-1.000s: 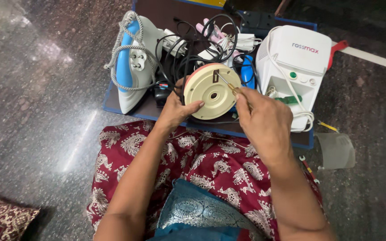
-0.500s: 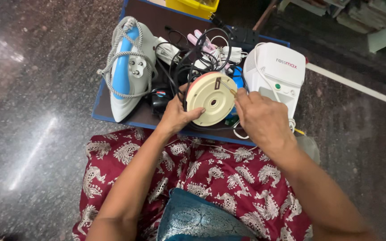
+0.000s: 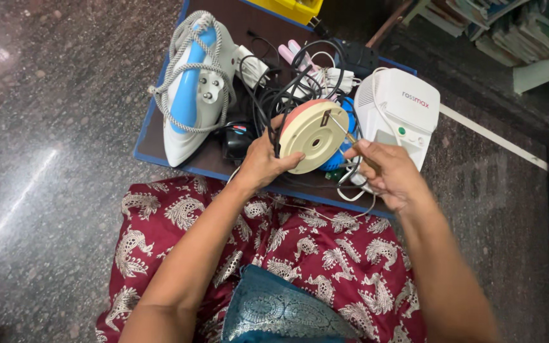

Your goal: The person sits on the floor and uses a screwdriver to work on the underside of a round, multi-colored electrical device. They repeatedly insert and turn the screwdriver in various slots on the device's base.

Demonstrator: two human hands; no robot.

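Over low table (image 3: 160, 136): left hand (image 3: 263, 162) fingers grip cream disc (image 3: 313, 136); right hand (image 3: 390, 173) pinches screwdriver (image 3: 344, 132).

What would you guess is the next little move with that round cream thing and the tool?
Probably seat the screwdriver tip into the small dark slot near the round cream device's edge. The left hand grips the device tilted up, and the right hand aims the tip right beside that slot.

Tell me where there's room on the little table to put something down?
Only the bare strip of table along the front edge, between the iron and the round disc. Elsewhere, tangled cables and the white machine crowd it.
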